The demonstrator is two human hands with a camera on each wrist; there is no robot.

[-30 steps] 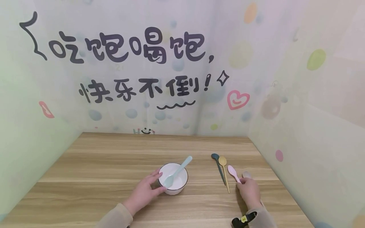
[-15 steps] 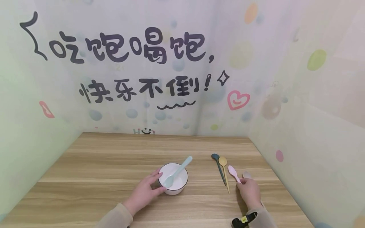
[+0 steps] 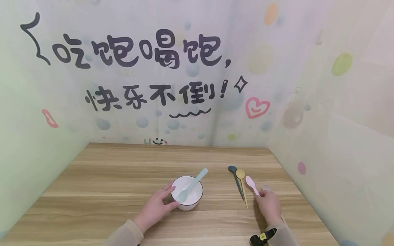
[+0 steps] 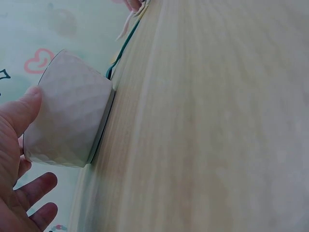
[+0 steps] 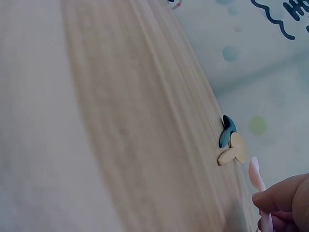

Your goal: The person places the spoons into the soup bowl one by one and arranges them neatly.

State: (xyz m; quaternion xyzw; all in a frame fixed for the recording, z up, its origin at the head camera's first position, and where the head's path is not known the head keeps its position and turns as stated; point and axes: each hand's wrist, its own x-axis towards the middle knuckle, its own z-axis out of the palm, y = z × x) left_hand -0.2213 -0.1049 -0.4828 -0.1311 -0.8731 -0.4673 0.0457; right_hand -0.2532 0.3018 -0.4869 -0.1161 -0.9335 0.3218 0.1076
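A white bowl with a dark rim stands on the table, its faceted side showing in the left wrist view. The left hand grips the bowl's near-left rim between thumb and fingers. Inside the bowl leans a light blue spoon, handle sticking out past the far-right rim. At the right, the right hand pinches a pink spoon by its handle; in the right wrist view, thumb and fingertips close on that handle with the spoon's head pointing up. A pale, whitish spoon lies partly hidden behind the right hand.
Left of the pink spoon, a dark teal spoon and a yellow spoon lie side by side on the wooden table. Patterned walls with black lettering rise at the table's back and sides.
The right hand has shifted very slightly, and the pink spoon's head has risen a little and moved slightly left. The left hand and the bowl have stayed put.
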